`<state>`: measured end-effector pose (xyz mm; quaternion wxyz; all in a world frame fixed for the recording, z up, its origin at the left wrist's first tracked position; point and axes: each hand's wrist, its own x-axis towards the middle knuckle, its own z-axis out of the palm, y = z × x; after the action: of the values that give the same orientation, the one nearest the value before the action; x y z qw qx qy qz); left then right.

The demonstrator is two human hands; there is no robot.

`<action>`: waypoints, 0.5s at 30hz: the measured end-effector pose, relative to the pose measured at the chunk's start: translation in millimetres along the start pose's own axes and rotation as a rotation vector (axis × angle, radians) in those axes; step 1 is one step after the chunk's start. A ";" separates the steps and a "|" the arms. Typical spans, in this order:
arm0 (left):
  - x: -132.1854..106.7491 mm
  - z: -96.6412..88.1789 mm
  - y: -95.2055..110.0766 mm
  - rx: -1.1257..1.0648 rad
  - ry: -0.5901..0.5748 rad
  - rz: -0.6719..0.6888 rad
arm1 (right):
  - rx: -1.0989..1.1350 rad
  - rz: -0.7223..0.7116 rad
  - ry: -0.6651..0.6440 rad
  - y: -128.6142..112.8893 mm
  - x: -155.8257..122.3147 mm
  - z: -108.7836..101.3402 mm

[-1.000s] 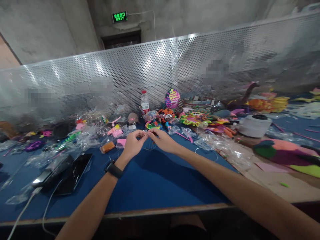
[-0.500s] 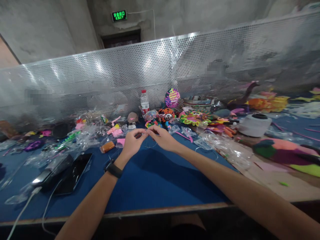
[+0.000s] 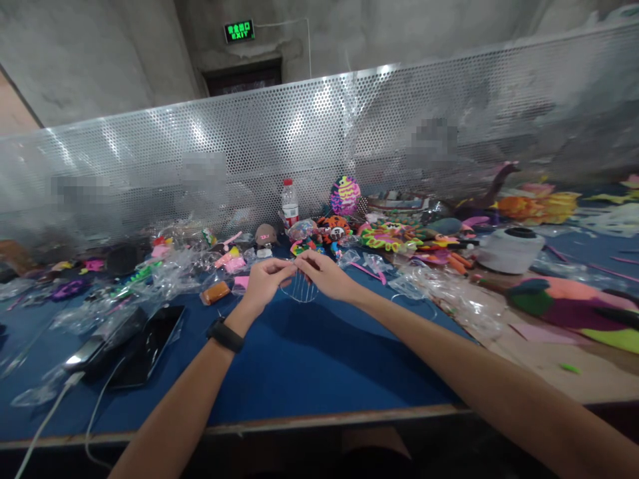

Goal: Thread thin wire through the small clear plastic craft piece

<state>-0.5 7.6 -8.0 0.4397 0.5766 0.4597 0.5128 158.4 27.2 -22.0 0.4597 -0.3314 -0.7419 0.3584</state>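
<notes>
Both of my hands meet above the blue table point(image 3: 299, 359), fingers pinched together. My left hand point(image 3: 267, 283), with a black watch point(image 3: 225, 334) on its wrist, and my right hand point(image 3: 324, 274) each grip the top edge of a small clear plastic bag point(image 3: 299, 287) that hangs between them, just over the cloth. The bag looks see-through with faint stripes; what it holds I cannot make out.
Black phones point(image 3: 144, 346) with white cables lie at the left. Crumpled clear bags and colourful foam toys point(image 3: 389, 236) crowd the back, beside a water bottle point(image 3: 289, 203) and a white tape roll point(image 3: 509, 249). A perforated metal screen point(image 3: 349, 133) stands behind. Felt pieces point(image 3: 564, 303) lie at right.
The clear bag now hangs spread open-faced between my hands, more visible than before. Both hands rose slightly and stayed pinched together.
</notes>
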 end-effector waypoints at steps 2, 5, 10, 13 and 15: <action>-0.7 -0.1 0.6 -0.036 0.001 -0.036 | 0.007 0.009 -0.008 1.0 0.4 0.0; -0.8 -0.6 0.7 -0.038 0.002 -0.049 | 0.010 0.020 -0.021 2.5 0.6 0.2; -1.7 -0.4 1.9 -0.010 0.005 -0.059 | -0.021 0.045 -0.044 4.0 0.1 0.9; -2.6 0.6 4.1 -0.031 -0.002 -0.078 | -0.059 0.040 -0.045 4.6 0.4 -0.4; -3.1 1.3 5.8 -0.046 -0.022 -0.104 | -0.079 0.015 -0.035 5.2 1.1 -2.5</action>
<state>1.2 3.4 -3.1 0.4837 0.5473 0.4723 0.4934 161.1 31.4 -25.1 0.4303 -0.3485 -0.7611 0.3378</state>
